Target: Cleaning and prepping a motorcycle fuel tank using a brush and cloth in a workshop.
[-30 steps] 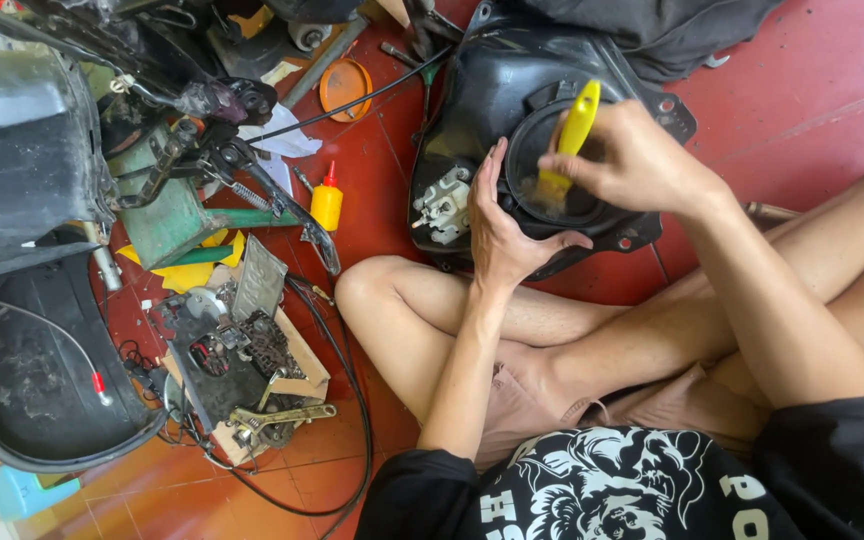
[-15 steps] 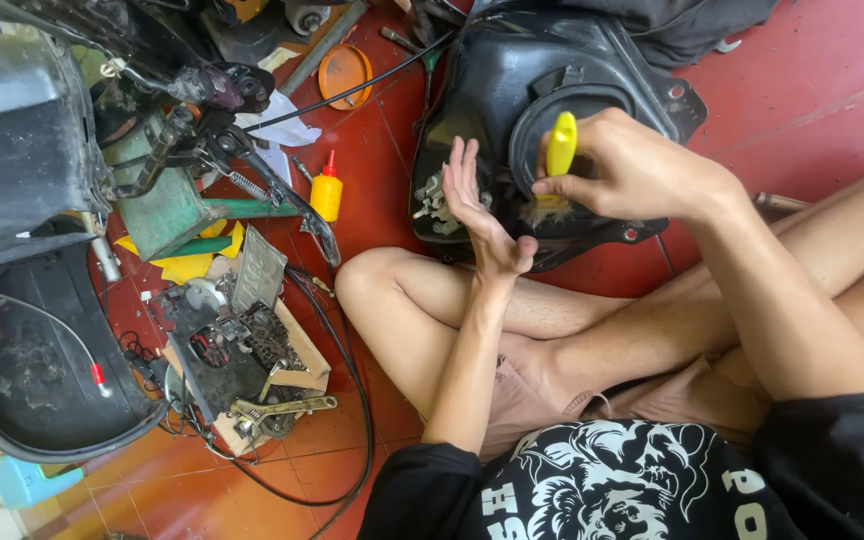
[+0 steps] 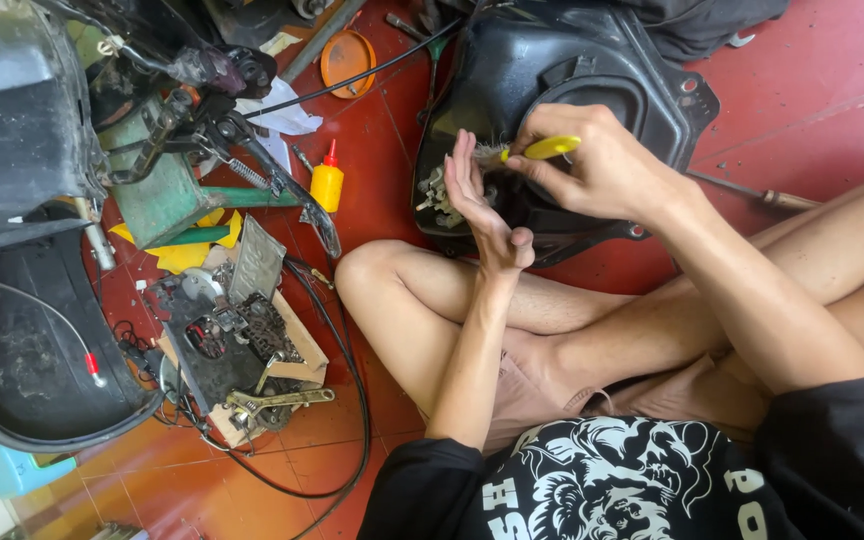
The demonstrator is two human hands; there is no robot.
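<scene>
1. My right hand (image 3: 602, 165) gripped the yellow-handled brush (image 3: 542, 149), lying crosswise, bristles pointing left.
2. My left hand (image 3: 482, 205), open and upright, stood just beside the bristles over the black housing (image 3: 592, 60).

We wear a black short-sleeved shirt (image 3: 602, 480) with a white floral print, pinkish shorts (image 3: 542, 395), and our hands and legs are bare.

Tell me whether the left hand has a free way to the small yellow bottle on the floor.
Probably yes: the left hand is open and empty, and only bare red floor lies between it and the yellow bottle.
</scene>
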